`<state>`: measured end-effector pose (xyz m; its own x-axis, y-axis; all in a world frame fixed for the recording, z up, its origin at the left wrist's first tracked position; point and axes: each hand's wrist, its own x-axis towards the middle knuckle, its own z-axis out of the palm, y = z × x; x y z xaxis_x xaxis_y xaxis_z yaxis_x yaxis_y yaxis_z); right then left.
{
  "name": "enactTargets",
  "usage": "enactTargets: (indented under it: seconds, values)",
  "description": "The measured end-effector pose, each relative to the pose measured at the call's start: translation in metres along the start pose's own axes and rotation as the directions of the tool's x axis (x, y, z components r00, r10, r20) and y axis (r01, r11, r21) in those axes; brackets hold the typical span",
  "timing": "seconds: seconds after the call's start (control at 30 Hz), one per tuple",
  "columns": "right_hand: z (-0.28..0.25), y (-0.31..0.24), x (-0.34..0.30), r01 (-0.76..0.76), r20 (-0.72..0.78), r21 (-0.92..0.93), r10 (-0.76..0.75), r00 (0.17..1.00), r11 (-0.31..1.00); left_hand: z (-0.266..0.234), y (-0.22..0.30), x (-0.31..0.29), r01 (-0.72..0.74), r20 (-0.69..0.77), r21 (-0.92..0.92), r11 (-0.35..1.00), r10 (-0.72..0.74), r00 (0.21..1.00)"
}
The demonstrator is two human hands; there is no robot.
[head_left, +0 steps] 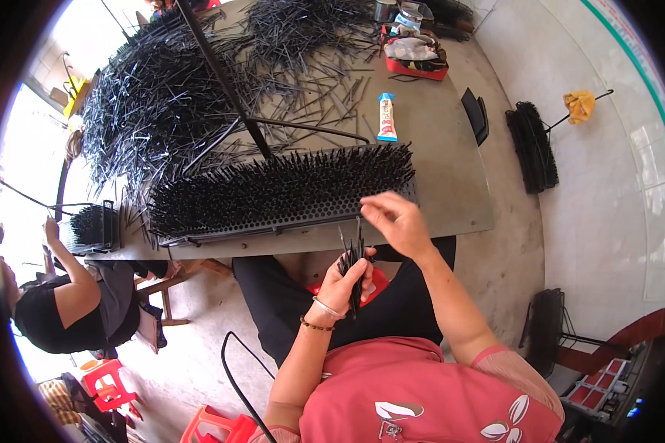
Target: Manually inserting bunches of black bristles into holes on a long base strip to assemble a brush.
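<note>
My left hand (347, 279) is wrapped around a bundle of thin black strips (354, 260), which stick up and down out of the fist, in front of the table edge. Up and to the right of it, my right hand (399, 225) has thumb and fingers pinched together near the upper end of one strip. Whether they grip that strip I cannot make out. Just beyond both hands lies a long black perforated board (310, 214). Many upright black strips (281, 184) fill most of its holes, while a row of bare holes shows along its near side.
Heaps of loose black strips (155, 111) cover the table's far left. A dark metal pole (225, 81) rises behind the board. A wrapped snack bar (386, 118) and a red box (417, 66) lie farther back. At left another person (74, 295) works at a smaller board (96, 227).
</note>
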<state>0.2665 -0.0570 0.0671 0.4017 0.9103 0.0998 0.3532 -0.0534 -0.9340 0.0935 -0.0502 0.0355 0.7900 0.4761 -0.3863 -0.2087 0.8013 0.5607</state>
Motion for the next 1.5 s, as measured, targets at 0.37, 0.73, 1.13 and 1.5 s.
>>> enactTargets:
  seconds: [0.37, 0.73, 1.13, 1.5]
  values:
    - [-0.014, 0.010, -0.008, -0.157, -0.078, 0.460, 0.215, 0.973, 0.874, -0.003, -0.007, 0.003, 0.083, 0.032, 0.113, 0.990, -0.087, 0.996]
    - [-0.017, 0.021, 0.035, 0.376, -0.386, -0.246, -0.446, 0.807, 0.893, 0.004, -0.014, 0.005, 0.116, -0.015, 0.004, 0.993, -0.116, 0.993]
    - [-0.011, 0.029, 0.037, 0.402, -0.375, -0.309, -0.499, 0.781, 0.862, 0.002, -0.014, 0.006, 0.068, -0.016, 0.033, 0.997, -0.067, 0.998]
    - [-0.012, 0.021, 0.021, 0.440, -0.252, -0.506, -0.615, 0.747, 0.742, -0.001, -0.015, 0.001, 0.041, -0.007, 0.069, 0.997, -0.040, 0.999]
